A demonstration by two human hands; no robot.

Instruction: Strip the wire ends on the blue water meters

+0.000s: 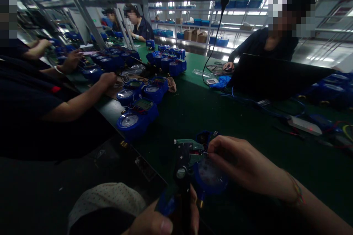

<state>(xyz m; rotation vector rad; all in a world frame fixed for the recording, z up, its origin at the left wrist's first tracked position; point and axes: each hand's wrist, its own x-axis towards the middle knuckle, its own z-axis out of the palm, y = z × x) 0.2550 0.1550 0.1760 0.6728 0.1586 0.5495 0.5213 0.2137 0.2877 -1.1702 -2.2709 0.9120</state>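
My left hand (162, 220) is wrapped round the handles of a wire stripper (182, 163), whose green and black head points up and to the right. At its jaws, my right hand (242, 165) pinches a thin wire (205, 153) between thumb and fingertips. Whether the jaws grip the wire is too small to tell. Just beneath both hands sits a blue round gauge (209, 180) with a clear face and a brass fitting, partly covered by the tool and my right fingers. Behind it shows the dark open housing (203, 136) of its upper part.
Several similar blue gauges (131, 119) stand along the left edge of the green table (190, 106). More gauges (165, 58) are grouped farther back. A black laptop (275, 77), cables and a white module (305, 125) lie to the right. Co-workers sit left, behind and opposite.
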